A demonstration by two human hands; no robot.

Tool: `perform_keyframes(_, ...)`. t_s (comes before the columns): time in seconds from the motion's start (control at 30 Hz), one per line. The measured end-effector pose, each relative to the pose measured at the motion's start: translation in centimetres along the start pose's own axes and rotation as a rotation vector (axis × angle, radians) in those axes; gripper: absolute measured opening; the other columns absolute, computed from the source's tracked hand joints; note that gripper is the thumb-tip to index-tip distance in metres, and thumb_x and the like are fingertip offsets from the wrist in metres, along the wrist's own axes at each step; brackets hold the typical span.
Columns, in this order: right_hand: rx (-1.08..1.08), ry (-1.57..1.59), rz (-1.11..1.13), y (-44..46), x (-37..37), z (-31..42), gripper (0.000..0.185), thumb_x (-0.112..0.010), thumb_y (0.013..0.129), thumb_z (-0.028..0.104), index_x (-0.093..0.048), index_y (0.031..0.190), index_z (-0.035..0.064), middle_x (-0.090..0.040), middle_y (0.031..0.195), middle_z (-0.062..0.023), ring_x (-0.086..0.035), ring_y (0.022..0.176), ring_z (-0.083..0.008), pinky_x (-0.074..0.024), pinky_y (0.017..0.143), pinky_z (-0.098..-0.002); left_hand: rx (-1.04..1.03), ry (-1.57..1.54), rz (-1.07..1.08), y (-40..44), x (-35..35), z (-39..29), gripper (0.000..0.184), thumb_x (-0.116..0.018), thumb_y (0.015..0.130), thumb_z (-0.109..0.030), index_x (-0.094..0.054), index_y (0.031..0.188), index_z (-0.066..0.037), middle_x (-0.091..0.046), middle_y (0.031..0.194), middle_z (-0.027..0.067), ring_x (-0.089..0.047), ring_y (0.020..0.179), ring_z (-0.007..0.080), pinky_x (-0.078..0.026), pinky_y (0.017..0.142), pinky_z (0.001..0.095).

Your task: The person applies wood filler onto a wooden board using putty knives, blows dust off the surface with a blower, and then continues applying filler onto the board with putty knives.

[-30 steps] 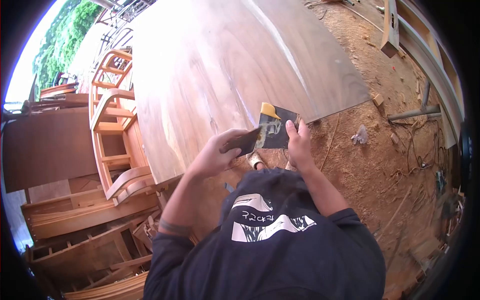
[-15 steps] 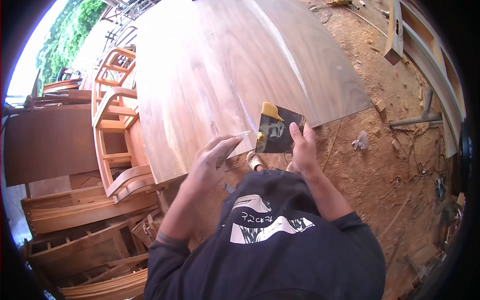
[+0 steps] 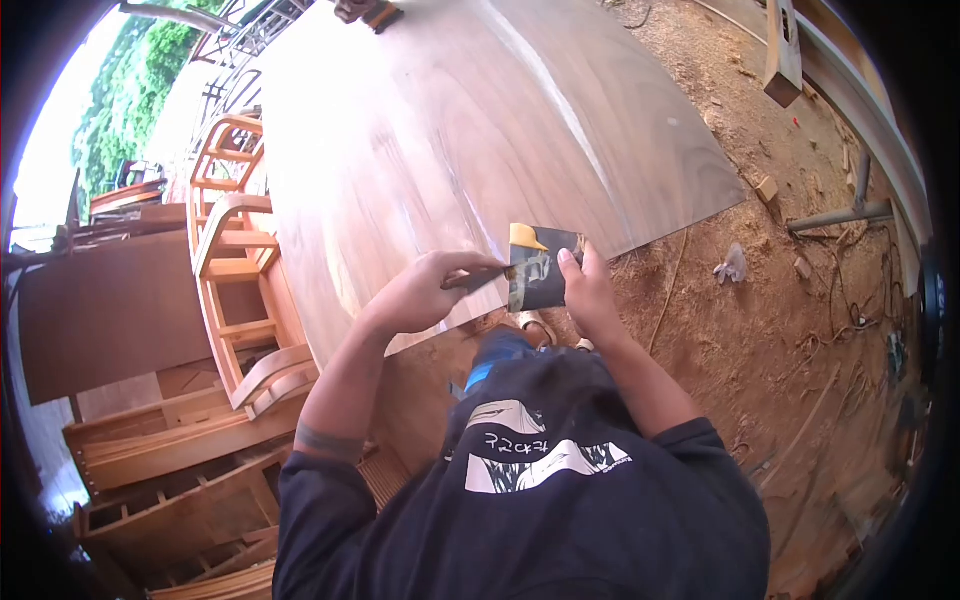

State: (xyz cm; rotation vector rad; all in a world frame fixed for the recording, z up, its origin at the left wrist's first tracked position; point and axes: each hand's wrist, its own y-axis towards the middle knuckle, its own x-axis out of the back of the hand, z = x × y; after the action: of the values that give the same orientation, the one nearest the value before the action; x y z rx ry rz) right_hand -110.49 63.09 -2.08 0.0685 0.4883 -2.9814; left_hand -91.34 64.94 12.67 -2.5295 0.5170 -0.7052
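My right hand grips a dark square plate by its right edge, thumb on top. A yellow lump of putty-like paste sits at the plate's upper left corner, and paler grey smears lie below it. My left hand is closed on a thin, dark flat scraper. The scraper's tip meets the plate's left edge, by the smears. Both hands are above the near edge of a large wooden panel, which has pale streaks and dark cracks along its grain.
At the panel's far end, another person's hand holds an orange-brown object. Wooden chair-like frames stand on the left, above stacked timber parts. Sawdust covers the ground at right, with cords and a metal stand.
My left hand has turned and brought the scraper's tip to the plate; the smears on the plate look altered. Another person's hand has come into view at the panel's far end.
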Motion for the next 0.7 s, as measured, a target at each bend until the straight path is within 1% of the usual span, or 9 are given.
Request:
perform_keyframes(0.1, 0.014, -0.119, 0.103, 0.0, 0.4, 2.1, 0.030, -0.048, 0.093, 0.019, -0.052, 0.111, -0.0044, -0.061, 0.104, -0.0231, -0.058, 0.099, -0.0348, -0.0430, 0.087, -0.0417, -0.078, 0.157, -0.109, 1.2, 0.7, -0.9, 0.053, -0.040, 0.069, 0.017, -0.062, 0.114, 0.000, -0.063, 0.111, 0.0209, -0.061, 0.103, 0.0323, -0.049, 0.088, 0.0373)
perform_keyframes(0.2, 0.075, -0.076, 0.103, 1.5, -1.4, 2.4, 0.028, -0.049, 0.093, 0.018, -0.052, 0.109, -0.0042, -0.061, 0.102, -0.0232, -0.059, 0.097, -0.0356, -0.0435, 0.085, -0.0415, -0.260, 0.348, -0.094, 3.6, 1.7, -0.5, 0.049, -0.043, 0.070, 0.017, -0.063, 0.111, -0.001, -0.063, 0.106, 0.0222, -0.061, 0.097, 0.0361, -0.049, 0.083, 0.0386)
perform_keyframes(0.37, 0.151, -0.041, -0.013, 3.9, -3.9, 4.5, 0.023, -0.047, 0.094, 0.015, -0.051, 0.109, -0.0033, -0.062, 0.098, -0.0183, -0.060, 0.093, -0.0284, -0.0453, 0.081, -0.0377, -0.193, 0.296, 0.038, 4.3, 5.5, 0.1, 0.048, -0.045, 0.071, 0.017, -0.063, 0.112, -0.001, -0.063, 0.106, 0.0207, -0.061, 0.094, 0.0374, -0.049, 0.082, 0.0391)
perform_keyframes(0.4, 0.172, 0.005, -0.037, 4.6, -4.6, 5.0, 0.023, -0.046, 0.095, 0.014, -0.051, 0.110, -0.0028, -0.062, 0.099, -0.0165, -0.061, 0.093, -0.0260, -0.0458, 0.080, -0.0366, -0.239, 0.188, -0.033, 4.1, 6.6, 0.5, 0.048, -0.045, 0.072, 0.017, -0.061, 0.113, -0.002, -0.063, 0.107, 0.0204, -0.061, 0.096, 0.0366, -0.049, 0.083, 0.0394)
perform_keyframes(0.47, 0.031, 0.239, -0.050, 6.3, -5.7, 5.8, 0.024, -0.046, 0.096, 0.014, -0.050, 0.114, -0.0011, -0.062, 0.103, -0.0126, -0.061, 0.094, -0.0215, -0.0468, 0.082, -0.0345, -0.316, -0.031, -0.158, 3.6, 8.5, 1.7, 0.049, -0.045, 0.074, 0.017, -0.059, 0.117, -0.002, -0.062, 0.109, 0.0199, -0.061, 0.099, 0.0350, -0.049, 0.085, 0.0400)
perform_keyframes(0.6, -0.231, 0.734, 0.089, 8.4, -8.6, 8.1, 0.026, -0.047, 0.097, 0.014, -0.047, 0.120, 0.0020, -0.059, 0.110, -0.0076, -0.060, 0.097, -0.0165, -0.0479, 0.087, -0.0325, -0.660, 0.190, -0.557, 6.0, 6.9, 7.0, 0.051, -0.051, 0.074, 0.019, -0.054, 0.120, -0.003, -0.053, 0.118, 0.0194, -0.055, 0.108, 0.0357, -0.048, 0.088, 0.0409)
perform_keyframes(0.63, -0.228, 0.735, 0.075, 9.0, -9.5, 8.1, 0.026, -0.047, 0.097, 0.014, -0.048, 0.120, 0.0019, -0.059, 0.110, -0.0078, -0.059, 0.098, -0.0167, -0.0479, 0.088, -0.0331, -0.687, 0.205, -0.654, 6.7, 6.4, 8.7, 0.052, -0.056, 0.073, 0.019, -0.053, 0.120, -0.004, -0.049, 0.121, 0.0188, -0.053, 0.109, 0.0367, -0.047, 0.089, 0.0424)
perform_keyframes(0.67, -0.227, 0.737, 0.059, 9.4, -10.0, 7.8, 0.026, -0.047, 0.097, 0.014, -0.048, 0.120, 0.0018, -0.059, 0.110, -0.0080, -0.059, 0.098, -0.0169, -0.0479, 0.089, -0.0336, -0.662, 0.068, -0.674, 7.5, 6.1, 10.6, 0.045, -0.056, 0.075, 0.016, -0.055, 0.116, -0.002, -0.051, 0.119, 0.0192, -0.053, 0.109, 0.0363, -0.045, 0.091, 0.0442)
perform_keyframes(0.7, -0.220, 0.741, 0.038, 10.0, -10.6, 7.8, 0.026, -0.047, 0.097, 0.014, -0.048, 0.120, 0.0017, -0.059, 0.111, -0.0082, -0.059, 0.099, -0.0171, -0.0478, 0.090, -0.0341, -0.666, 0.199, -0.574, 7.5, 7.0, 11.7, 0.042, -0.055, 0.076, 0.015, -0.056, 0.115, -0.001, -0.051, 0.118, 0.0196, -0.052, 0.110, 0.0366, -0.045, 0.092, 0.0433)
